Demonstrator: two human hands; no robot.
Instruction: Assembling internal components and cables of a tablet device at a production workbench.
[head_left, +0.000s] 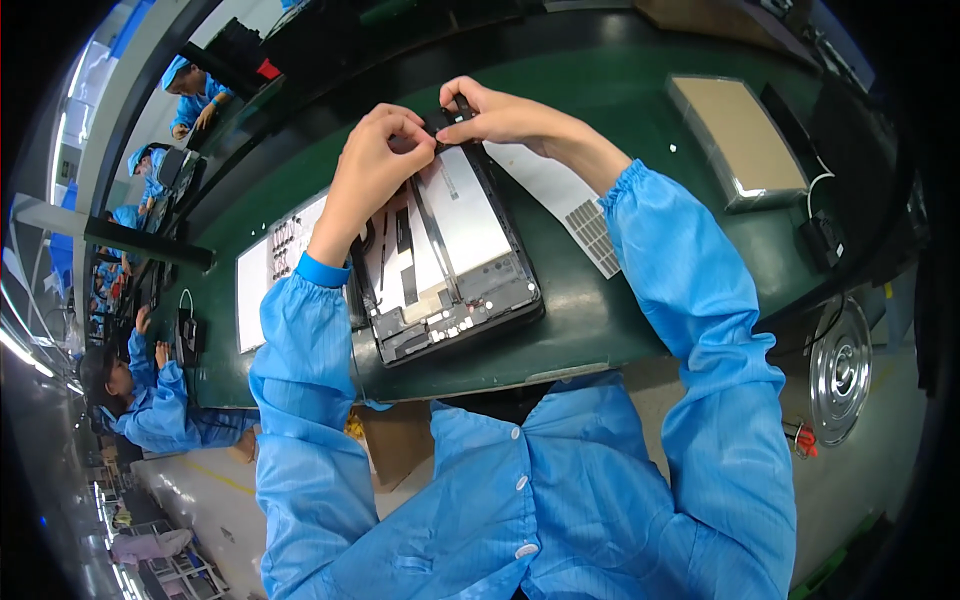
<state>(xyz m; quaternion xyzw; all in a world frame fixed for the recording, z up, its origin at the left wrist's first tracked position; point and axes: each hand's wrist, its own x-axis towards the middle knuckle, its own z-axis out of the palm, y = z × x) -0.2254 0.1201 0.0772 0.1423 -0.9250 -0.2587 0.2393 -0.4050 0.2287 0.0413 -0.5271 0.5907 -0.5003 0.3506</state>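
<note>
On the green bench in front of me lies an opened tablet-like device (465, 215), with silvery inner panels, dark strips and small parts along its near edge. Both hands meet at its far end. My left hand (385, 150) is closed in a pinch there; whatever lies between its fingertips is too small to make out. My right hand (505, 118) curls its thumb and fingers around a small black part (462, 104) at the far edge. Left of the device, partly behind my left forearm, is a white sheet (255, 285) bearing rows of small dark parts.
A white sheet with a grey grid (590, 232) lies right of the device. Farther right are a tan, clear-edged box (742, 140) and a black adapter (822, 240) with a white cable. A round metal stool (842, 375) stands beside the bench. A co-worker (150, 400) sits at left.
</note>
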